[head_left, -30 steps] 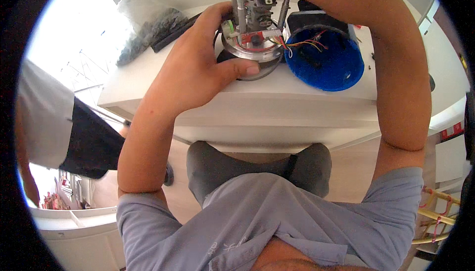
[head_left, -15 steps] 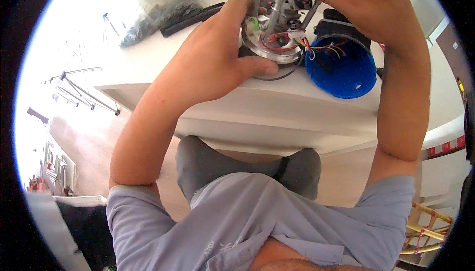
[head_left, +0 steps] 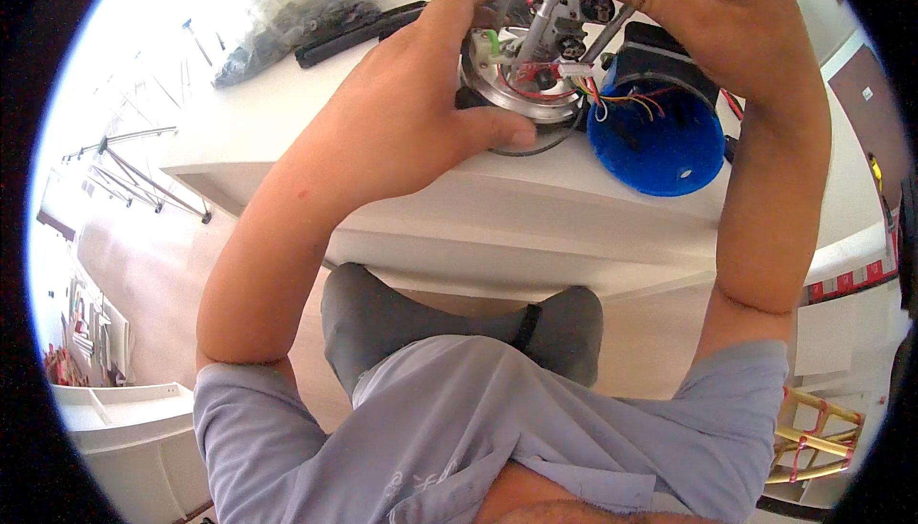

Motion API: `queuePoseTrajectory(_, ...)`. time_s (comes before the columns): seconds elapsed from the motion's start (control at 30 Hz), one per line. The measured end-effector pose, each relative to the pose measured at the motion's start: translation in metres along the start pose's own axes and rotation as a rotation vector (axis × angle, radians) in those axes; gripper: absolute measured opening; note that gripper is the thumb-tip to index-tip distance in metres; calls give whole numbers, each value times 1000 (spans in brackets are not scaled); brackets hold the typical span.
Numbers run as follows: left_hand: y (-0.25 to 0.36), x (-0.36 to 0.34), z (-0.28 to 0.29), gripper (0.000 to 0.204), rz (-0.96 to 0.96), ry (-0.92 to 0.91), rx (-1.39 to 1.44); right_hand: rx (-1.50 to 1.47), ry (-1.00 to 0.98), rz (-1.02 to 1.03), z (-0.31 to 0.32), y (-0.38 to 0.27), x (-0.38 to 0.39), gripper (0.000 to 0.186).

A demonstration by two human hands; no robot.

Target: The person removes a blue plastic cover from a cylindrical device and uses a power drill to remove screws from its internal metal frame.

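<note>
A mechanical assembly with a round silver metal base point(head_left: 521, 101) stands on the white table near its front edge. Grey metal posts point(head_left: 543, 17) rise from the base, with black parts and a small green piece among them. My left hand point(head_left: 406, 118) is wrapped round the base, thumb at the front, fingers behind. At the top of the posts my right hand point(head_left: 712, 12) grips the assembly; its fingertips run out of the upper edge. Thin coloured wires point(head_left: 631, 98) trail right from the base, over the mouth of a blue round shell point(head_left: 660, 156) lying on its side.
A black housing point(head_left: 655, 55) lies behind the blue shell. Toward the back left of the white table point(head_left: 249, 132) are a clear plastic bag point(head_left: 306, 32) and a long black bar point(head_left: 359, 32). Dark tripod-like stands point(head_left: 134, 170) are on the floor at left.
The whole view has shifted slightly, with the assembly's upper end leaning a little more to the right. Both hands keep their hold.
</note>
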State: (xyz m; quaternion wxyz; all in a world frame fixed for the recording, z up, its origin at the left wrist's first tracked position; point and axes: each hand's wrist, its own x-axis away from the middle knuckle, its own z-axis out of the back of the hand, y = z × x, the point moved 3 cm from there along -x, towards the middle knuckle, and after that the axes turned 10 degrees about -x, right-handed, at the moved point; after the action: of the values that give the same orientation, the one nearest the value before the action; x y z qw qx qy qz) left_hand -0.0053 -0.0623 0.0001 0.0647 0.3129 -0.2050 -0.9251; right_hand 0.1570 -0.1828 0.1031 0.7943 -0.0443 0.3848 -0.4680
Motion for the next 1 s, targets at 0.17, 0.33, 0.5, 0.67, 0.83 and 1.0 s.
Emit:
queuePoseTrajectory(0.17,1,-1,-3,83,-17,54,111,146,-61,-44,5,-24,-2,24)
queuePoseTrajectory(0.33,-14,4,11,49,-30,319,167,-40,-15,-105,8,-5,-1,30)
queuePoseTrajectory(0.5,17,-4,16,28,-63,339,122,-68,-40,-125,14,-16,5,36)
queuePoseTrajectory(0.67,40,-12,24,24,26,273,-51,-74,-17,-207,19,-2,5,38)
queuePoseTrajectory(0.83,45,-18,29,20,125,196,-71,-18,2,-252,17,-18,6,36)
queuePoseTrajectory(1.0,37,-26,28,13,135,154,12,132,21,-165,19,-15,7,33)
